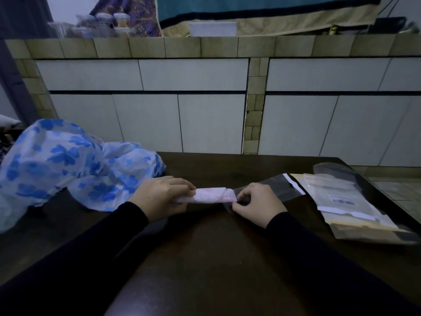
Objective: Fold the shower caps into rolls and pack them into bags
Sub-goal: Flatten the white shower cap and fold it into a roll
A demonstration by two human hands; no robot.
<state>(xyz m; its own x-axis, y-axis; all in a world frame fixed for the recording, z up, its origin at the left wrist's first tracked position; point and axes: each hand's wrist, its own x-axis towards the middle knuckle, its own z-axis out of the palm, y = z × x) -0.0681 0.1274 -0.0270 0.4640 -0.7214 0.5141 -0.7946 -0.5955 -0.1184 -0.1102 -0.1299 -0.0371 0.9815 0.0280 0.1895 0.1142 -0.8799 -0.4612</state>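
Note:
A pink-speckled shower cap folded into a roll (214, 195) lies across the middle of the dark table (205, 258). My left hand (159, 197) grips the roll's left end. My right hand (255, 205) pinches the open mouth of a clear plastic bag (273, 190) at the roll's right end, which meets the bag's opening. Loose white shower caps with blue flowers (68, 165) lie heaped at the table's left.
A stack of clear bags with white strips and a label (346, 201) lies at the right of the table, near its edge. Behind the table runs a white tiled counter front (193, 106) with jars (102, 25) on top.

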